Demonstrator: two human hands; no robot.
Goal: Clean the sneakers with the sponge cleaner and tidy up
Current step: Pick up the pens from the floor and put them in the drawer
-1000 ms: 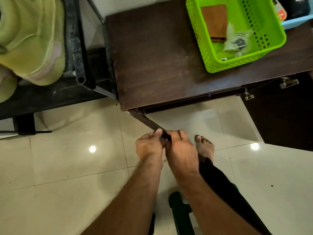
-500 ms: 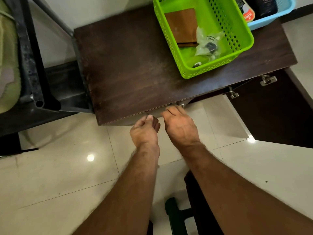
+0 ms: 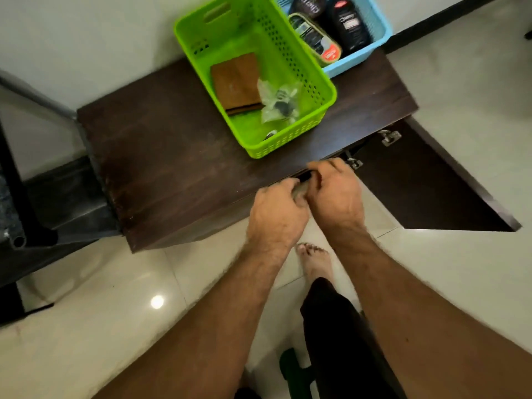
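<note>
The pale tiled floor (image 3: pixel 86 326) fills the lower half of the view, with one bright light reflection on it. Against the wall stands a dark brown wooden cabinet whose top serves as the worktop (image 3: pixel 172 156); its right-hand door (image 3: pixel 431 191) hangs open, showing two metal hinges near the top edge. To the left is part of a black metal frame (image 3: pixel 17 197).

Two plastic baskets sit on the worktop, touching each other. The green basket (image 3: pixel 316 82) holds one brown flat wallet-like item (image 3: pixel 236 82) and one clear plastic bag (image 3: pixel 279 103) with small dark parts inside. The blue basket (image 3: pixel 377 27), behind and to its right, holds two dark bottles (image 3: pixel 348 24) and one oval tin (image 3: pixel 315 38) with a red label end.

No sneakers show anywhere in view. At the worktop's front edge both hands meet over one small dark object (image 3: pixel 305 177), mostly hidden; whether it is the sponge cleaner cannot be told. The left hand (image 3: pixel 276 214) is curled, fingers folded towards the object. The right hand (image 3: pixel 335 194) has its fingers bent round it from above. One bare foot (image 3: pixel 313 260) stands on the floor below the hands, beside a black trouser leg (image 3: pixel 334 326).
</note>
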